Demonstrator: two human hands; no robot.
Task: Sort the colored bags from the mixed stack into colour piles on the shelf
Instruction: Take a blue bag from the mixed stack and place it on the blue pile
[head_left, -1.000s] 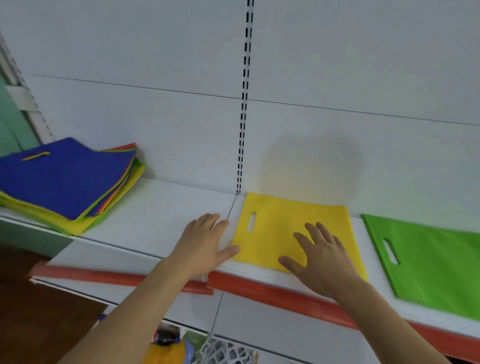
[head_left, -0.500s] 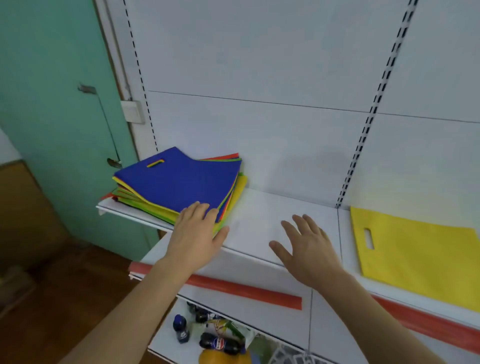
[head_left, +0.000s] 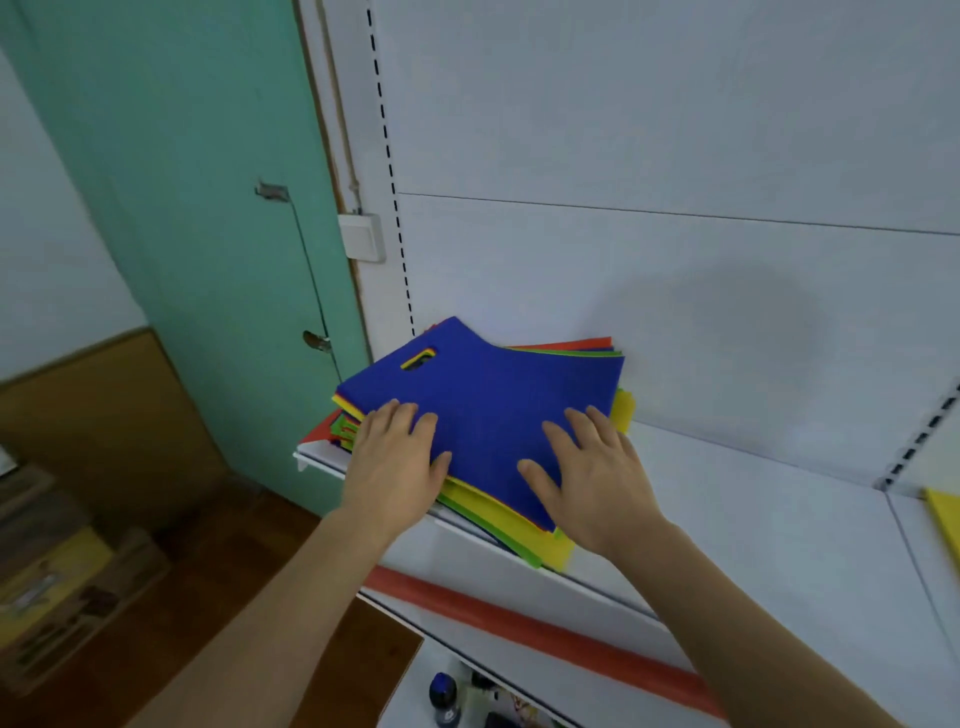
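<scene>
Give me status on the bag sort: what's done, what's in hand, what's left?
Done: barely anything shows; one yellow bag lies apart at the frame's right edge on the shelf.
In hand: left hand and right hand rest flat on the blue bag topping the mixed stack; nothing lifted yet.
Left: nearly the whole stack, with yellow, green and red edges showing beneath.

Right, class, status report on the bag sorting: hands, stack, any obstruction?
Left hand and right hand flat on blue bag. Blue bag tops mixed stack. Nothing in the way.
</scene>
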